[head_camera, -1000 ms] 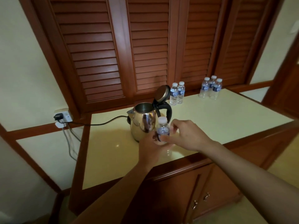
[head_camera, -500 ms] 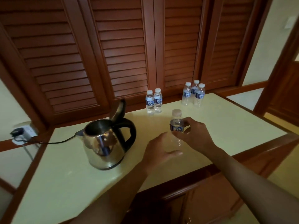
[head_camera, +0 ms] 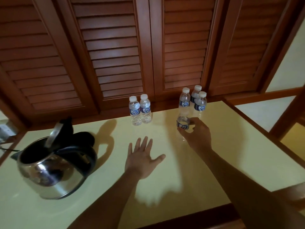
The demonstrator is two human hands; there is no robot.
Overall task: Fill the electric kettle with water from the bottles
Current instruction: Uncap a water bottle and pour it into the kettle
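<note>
The cream countertop (head_camera: 214,162) fills the lower view, backed by louvred wooden doors (head_camera: 115,55). At its left stands the steel electric kettle (head_camera: 54,169), lid (head_camera: 53,134) tipped up and mouth open; whether it holds water cannot be told from here. A second ago the kettle sat just behind both hands, with a bottle held in front of it; now it stands well to the left and the hands have moved off to the right.

The left hand (head_camera: 142,159) hovers flat over the counter with fingers spread, holding nothing. The right hand (head_camera: 195,134) wraps round the carried bottle (head_camera: 183,124), which shows no cap and looks clear and apparently empty, and brings it near the group of three capped bottles (head_camera: 192,101) by the back edge. A pair of capped bottles (head_camera: 140,109) stands between that group and the kettle.

The shift away from the kettle suggests this bottle is finished and is being set aside; the likely next step is to take a full, capped one and return to the open kettle
</note>
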